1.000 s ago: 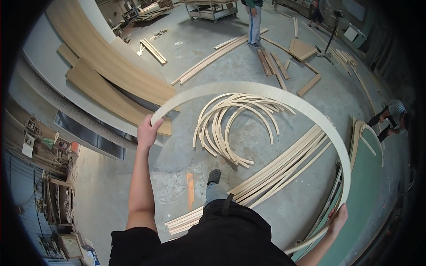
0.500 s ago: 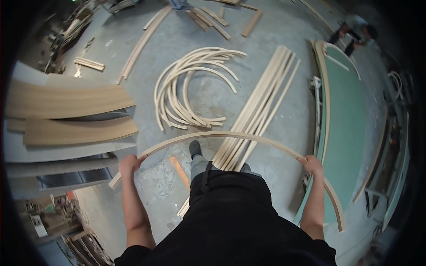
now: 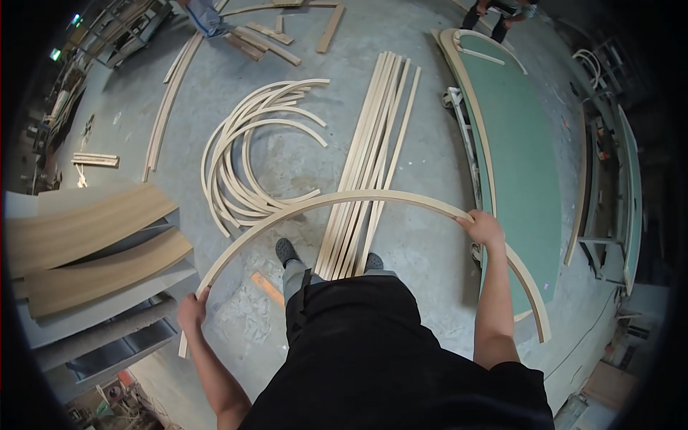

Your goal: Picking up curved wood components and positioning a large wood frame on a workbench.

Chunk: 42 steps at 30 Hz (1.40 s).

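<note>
A long curved wooden strip arches in front of my body, held up by both arms. My left hand is closed round it near its left end, which pokes out below the hand. Further along the other side, my right hand grips it, and the right end runs on past that hand, over the edge of a green-topped table. Beneath the arch, a bundle of straight pale wooden strips lies on the floor, reaching to my feet. To its left rests a loose pile of curved wooden strips.
The green-topped table stands at the right, a curved strip along its edge. Stacked curved wood panels are at the left. An orange board lies near my left foot. Two other people are partly visible at the far side.
The held curved strip has tilted: my left hand is lower and closer to me, my right hand higher. The view has turned, and the floor piles now appear further left.
</note>
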Available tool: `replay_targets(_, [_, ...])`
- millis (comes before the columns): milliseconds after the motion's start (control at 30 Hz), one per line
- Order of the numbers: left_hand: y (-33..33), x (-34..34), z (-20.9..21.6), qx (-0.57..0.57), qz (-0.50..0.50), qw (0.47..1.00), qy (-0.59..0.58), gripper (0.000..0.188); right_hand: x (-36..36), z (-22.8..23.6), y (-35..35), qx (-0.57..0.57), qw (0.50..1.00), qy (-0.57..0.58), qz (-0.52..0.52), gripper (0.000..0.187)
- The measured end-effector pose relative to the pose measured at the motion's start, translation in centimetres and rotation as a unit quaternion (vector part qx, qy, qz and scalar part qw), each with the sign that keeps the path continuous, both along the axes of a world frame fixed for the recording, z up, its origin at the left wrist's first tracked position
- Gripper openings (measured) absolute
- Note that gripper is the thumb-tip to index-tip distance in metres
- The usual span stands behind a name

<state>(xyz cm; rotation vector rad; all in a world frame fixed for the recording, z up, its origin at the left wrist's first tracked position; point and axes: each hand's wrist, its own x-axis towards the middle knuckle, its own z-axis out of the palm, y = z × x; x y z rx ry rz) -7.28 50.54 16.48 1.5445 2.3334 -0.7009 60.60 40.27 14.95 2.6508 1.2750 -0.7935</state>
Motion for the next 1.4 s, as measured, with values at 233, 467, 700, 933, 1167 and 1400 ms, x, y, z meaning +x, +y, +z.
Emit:
replay_targets(233, [-0.2, -1.4, 0.0, 0.053, -0.019, 0.998, -0.009, 0.067, -1.0, 1.8, 0.6, 0.038, 0.999, -0.009, -0.013, 0.045])
replay_targets(467, [-0.2, -1.5, 0.6, 0.110, 0.005, 0.994, -0.022, 0.062, -1.2, 2.3, 0.5, 0.066, 0.997, -0.004, -0.043, 0.047])
replay_targets(700, [0.0, -0.7, 0.8, 0.140, -0.006, 0.990, -0.017, 0.062, -0.9, 2.5, -0.4, 0.081, 0.994, -0.001, -0.071, 0.051])
replay_targets(933, [0.8, -0.2, 1.0, 0.166, -0.025, 0.985, -0.024, 0.060, -0.8, 3.3, -1.5, 0.095, 0.991, -0.003, -0.096, 0.052])
replay_targets(1167, [1.8, 0.7, 1.2, 0.217, -0.044, 0.974, -0.043, 0.058, -0.4, 4.1, -2.2, 0.129, 0.982, 0.005, -0.136, 0.052])
replay_targets(1400, [2.6, 0.8, 2.0, 0.236, -0.023, 0.967, -0.087, 0.055, -0.7, 6.3, -2.2, 0.167, 0.972, -0.019, -0.163, 0.047])
